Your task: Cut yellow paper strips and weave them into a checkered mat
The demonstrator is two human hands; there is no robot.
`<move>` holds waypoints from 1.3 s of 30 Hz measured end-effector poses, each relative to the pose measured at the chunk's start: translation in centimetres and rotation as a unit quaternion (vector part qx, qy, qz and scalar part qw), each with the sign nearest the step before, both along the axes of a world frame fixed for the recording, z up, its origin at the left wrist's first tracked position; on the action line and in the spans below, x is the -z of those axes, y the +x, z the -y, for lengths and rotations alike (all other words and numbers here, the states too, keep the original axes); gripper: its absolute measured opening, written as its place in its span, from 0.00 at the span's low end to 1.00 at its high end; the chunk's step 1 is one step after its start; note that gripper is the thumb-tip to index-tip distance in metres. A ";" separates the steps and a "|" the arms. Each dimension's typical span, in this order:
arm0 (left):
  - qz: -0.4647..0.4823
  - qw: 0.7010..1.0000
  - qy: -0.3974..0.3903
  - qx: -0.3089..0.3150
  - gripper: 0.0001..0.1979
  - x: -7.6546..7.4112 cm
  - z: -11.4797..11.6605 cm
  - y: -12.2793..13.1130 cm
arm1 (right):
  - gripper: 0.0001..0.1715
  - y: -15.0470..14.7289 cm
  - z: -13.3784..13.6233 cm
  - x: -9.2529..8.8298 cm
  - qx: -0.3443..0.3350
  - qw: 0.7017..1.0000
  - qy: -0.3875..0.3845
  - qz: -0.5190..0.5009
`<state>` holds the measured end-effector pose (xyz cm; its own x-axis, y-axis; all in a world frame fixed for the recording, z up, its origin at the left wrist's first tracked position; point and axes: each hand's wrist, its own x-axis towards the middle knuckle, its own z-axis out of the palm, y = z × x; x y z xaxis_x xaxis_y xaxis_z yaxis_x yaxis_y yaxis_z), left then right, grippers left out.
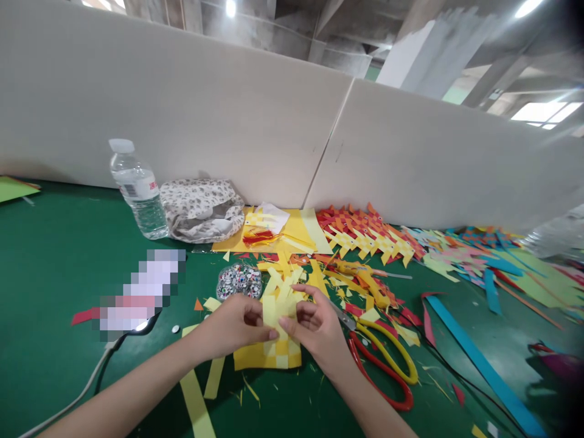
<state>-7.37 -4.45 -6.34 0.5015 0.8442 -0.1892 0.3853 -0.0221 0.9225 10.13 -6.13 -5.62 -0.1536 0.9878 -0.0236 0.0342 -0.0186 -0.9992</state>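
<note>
Pale yellow paper strips (277,310) stand up between my hands, woven at their lower end into a darker yellow paper sheet (255,358) on the green table. My left hand (238,320) pinches the strips from the left, thumb and fingers closed on them. From the other side, my right hand (317,322) has its thumb on the strips, its index finger reaching over their upper part. Scissors (383,356) with one red and one yellow handle lie just right of my right hand. Behind my left hand sits a clear box of googly eyes (239,281).
A yellow glue gun (365,280) with a black cord lies among paper scraps. Finished woven paper fish (369,234) are piled behind. A water bottle (139,191), a patterned cloth pouch (203,210) and a pixelated, cabled object (141,292) are at left; blue strips (483,362) at right.
</note>
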 end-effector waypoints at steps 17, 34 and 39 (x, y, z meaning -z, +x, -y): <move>0.057 0.998 -0.022 0.010 0.11 0.6 0.5 0.5 | 0.26 -0.1 0.2 -0.3 0.014 1.000 0.018 -0.004; 0.101 0.993 -0.055 -0.021 0.11 0.5 0.1 0.5 | 0.29 0.9 -0.8 0.8 0.028 0.999 0.029 -0.004; 0.099 0.993 -0.061 -0.024 0.12 0.6 0.0 0.4 | 0.25 0.8 -0.4 0.8 0.047 0.997 0.060 0.009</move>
<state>-6.97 -4.45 -6.90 0.4986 0.8451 -0.1931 0.1938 0.1084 0.9750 10.90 -5.77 -6.42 -0.0602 0.9938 0.0933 0.0563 0.0967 -0.9937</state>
